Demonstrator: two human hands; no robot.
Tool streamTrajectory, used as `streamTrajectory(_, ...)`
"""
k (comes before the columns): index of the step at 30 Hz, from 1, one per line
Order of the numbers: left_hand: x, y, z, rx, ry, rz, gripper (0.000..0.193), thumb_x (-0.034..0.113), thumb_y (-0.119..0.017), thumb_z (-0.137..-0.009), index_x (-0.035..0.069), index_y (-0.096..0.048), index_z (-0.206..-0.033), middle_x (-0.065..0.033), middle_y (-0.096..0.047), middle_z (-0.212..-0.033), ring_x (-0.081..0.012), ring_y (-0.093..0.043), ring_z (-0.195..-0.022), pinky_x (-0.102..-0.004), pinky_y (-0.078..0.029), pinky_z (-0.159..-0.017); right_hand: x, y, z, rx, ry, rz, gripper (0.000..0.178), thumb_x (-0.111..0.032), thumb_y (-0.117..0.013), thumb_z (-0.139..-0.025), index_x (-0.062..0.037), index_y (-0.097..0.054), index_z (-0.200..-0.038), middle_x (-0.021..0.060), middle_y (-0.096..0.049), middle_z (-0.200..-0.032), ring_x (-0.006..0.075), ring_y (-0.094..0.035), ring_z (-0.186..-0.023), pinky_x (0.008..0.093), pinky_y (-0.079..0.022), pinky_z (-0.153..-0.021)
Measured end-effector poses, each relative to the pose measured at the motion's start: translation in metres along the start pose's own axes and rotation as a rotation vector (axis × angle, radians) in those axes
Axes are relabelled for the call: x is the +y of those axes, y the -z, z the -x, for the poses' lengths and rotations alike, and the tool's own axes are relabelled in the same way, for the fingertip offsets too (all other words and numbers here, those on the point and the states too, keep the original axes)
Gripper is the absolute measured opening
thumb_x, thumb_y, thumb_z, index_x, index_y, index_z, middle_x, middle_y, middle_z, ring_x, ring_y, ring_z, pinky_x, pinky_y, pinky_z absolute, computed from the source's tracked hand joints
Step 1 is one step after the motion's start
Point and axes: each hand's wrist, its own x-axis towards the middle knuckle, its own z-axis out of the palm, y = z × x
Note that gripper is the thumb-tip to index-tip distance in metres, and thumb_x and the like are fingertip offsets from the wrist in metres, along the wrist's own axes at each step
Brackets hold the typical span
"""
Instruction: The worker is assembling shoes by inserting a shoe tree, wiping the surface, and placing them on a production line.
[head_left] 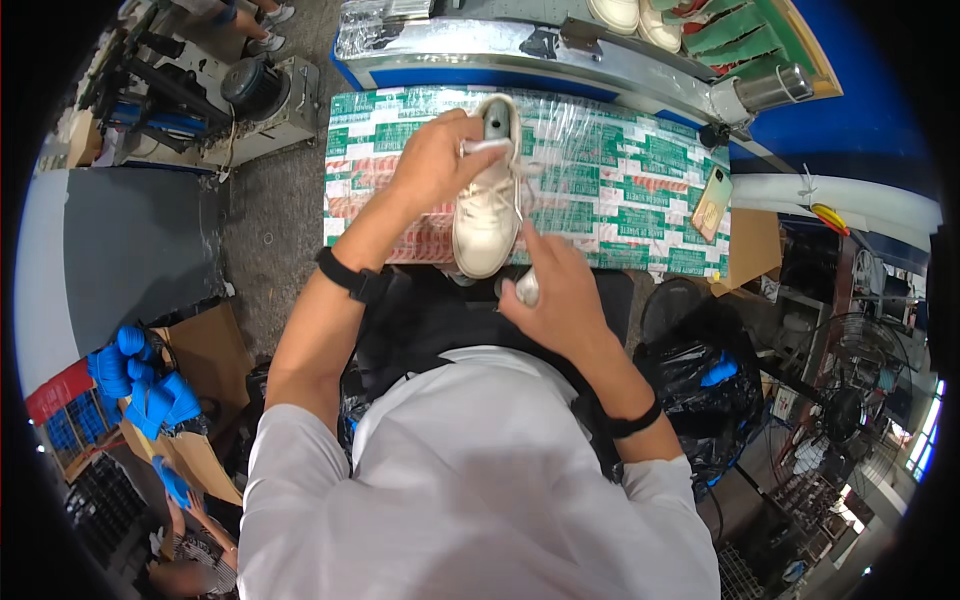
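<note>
A cream lace-up shoe (pixel 486 235) lies on the work table, its toe toward me and its grey insole showing at the far end. My left hand (pixel 440 160) is closed on the shoe's left side near the tongue, thumb across the opening. Low beside the toe, my right hand (pixel 562 295) is closed around the pale, rounded handle (pixel 527 288) of a hand tool. A thin metal shank seems to run up from this hand along the shoe's right side. Its tip, near the laces, is too blurred to make out.
Green-and-white printed tape covers the table (pixel 620 185). A phone (pixel 711 205) lies at its right edge. Behind runs a metal-edged conveyor (pixel 470 42) with more cream shoes (pixel 615 12). A black bag (pixel 700 380) stands right; a co-worker handles a blue piece (pixel 172 482) at lower left.
</note>
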Motion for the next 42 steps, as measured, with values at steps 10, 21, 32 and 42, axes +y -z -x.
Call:
streamTrajectory(10, -0.015, 0.014, 0.025, 0.031, 0.056, 0.175, 0.022, 0.02, -0.089, -0.097, 0.003, -0.076, -0.094, -0.007, -0.063, -0.088, -0.0207, -0.06, -0.081, -0.0368, -0.048, -0.074, 0.049, 0.014, 0.01, -0.111, -0.029, 0.054, 0.08, -0.02, -0.085, -0.081, 0.0104, -0.058, -0.15, 0.0222, -0.066, -0.111, 0.042, -0.067, -0.103, 0.0509, -0.055, -0.091)
streamTrajectory(21, -0.023, 0.01, 0.008, -0.078, 0.298, 0.345, 0.029, 0.029, -0.092, -0.095, 0.004, -0.08, -0.103, -0.0092, -0.073, -0.103, -0.0222, -0.07, -0.089, -0.0378, -0.056, -0.078, 0.039, -0.028, -0.045, 0.005, 0.047, -0.147, 0.078, -0.021, -0.085, -0.083, 0.0075, -0.059, -0.151, 0.0229, -0.069, -0.119, 0.042, -0.068, -0.109, 0.0496, -0.056, -0.098)
streamTrajectory(32, -0.029, 0.02, 0.004, -0.199, 0.239, 0.269, 0.022, 0.014, -0.085, -0.103, -0.004, -0.072, -0.109, -0.0069, -0.068, -0.112, -0.0147, -0.072, -0.089, -0.0304, -0.064, -0.067, 0.039, -0.025, -0.045, 0.039, 0.092, -0.11, 0.079, -0.021, -0.087, -0.081, 0.0092, -0.059, -0.149, 0.0231, -0.067, -0.116, 0.042, -0.067, -0.106, 0.0506, -0.055, -0.094)
streamTrajectory(42, -0.024, 0.023, 0.004, -0.115, 0.314, 0.29, 0.031, 0.026, -0.093, -0.093, 0.001, -0.075, -0.098, -0.0078, -0.072, -0.099, -0.0179, -0.072, -0.075, -0.0388, -0.059, -0.066, -0.019, -0.015, -0.012, -0.044, 0.016, -0.007, 0.088, -0.024, -0.087, -0.079, 0.009, -0.054, -0.153, 0.0216, -0.065, -0.115, 0.0409, -0.066, -0.103, 0.0519, -0.054, -0.092)
